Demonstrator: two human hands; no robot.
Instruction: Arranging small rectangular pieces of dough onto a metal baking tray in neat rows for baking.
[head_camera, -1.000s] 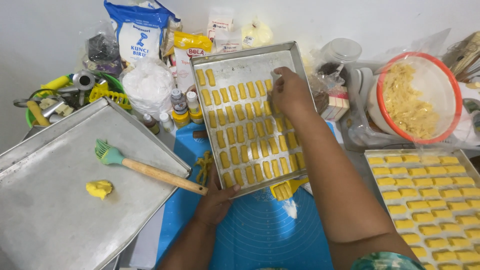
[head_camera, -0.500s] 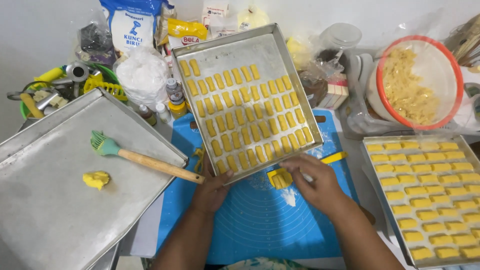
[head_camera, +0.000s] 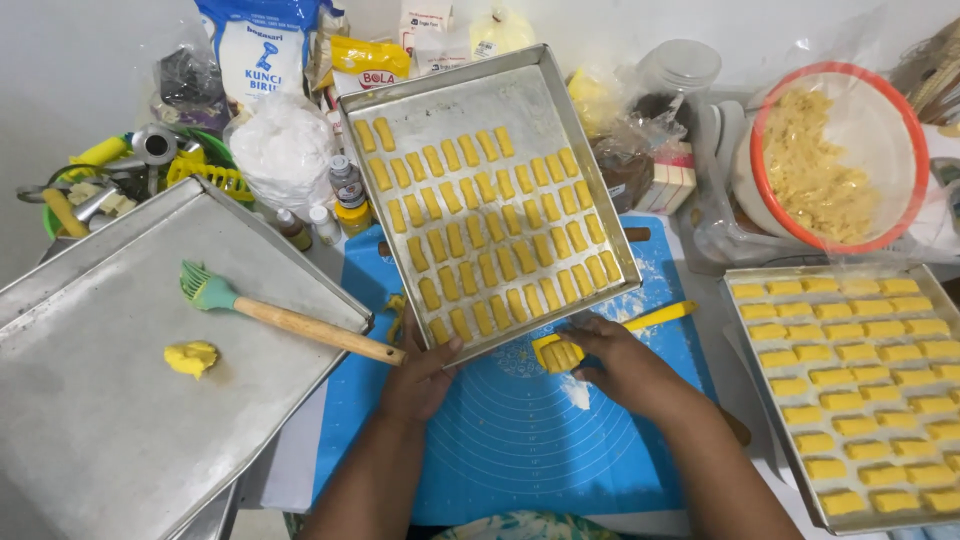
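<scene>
Seen from the head camera, the right hand has left the far edge of the baking tray, where it rested a second ago, and has come down to the blue mat. It now sits at a small cluster of yellow dough pieces just below the tray's near edge. Its fingers curl around that cluster, touching it; whether they actually pinch a piece I cannot tell. The left hand has hardly moved: it stays under the tray's near corner, thumb over the rim, fingers closed on the edge and holding it tilted.

The tray itself has swung slightly and now lies skewed across the top of the mat, its rows of dough strips filling all but the upper right part. To judge from this, the work has passed from steadying the tray to handling the loose pieces on the mat.

A yellow scraper lies beside the right hand. To the left, a green brush with a wooden handle rests on an unfilled tray near a dab of yellow dough. On the right stands a second filled tray, with an orange-rimmed bowl behind it.
</scene>
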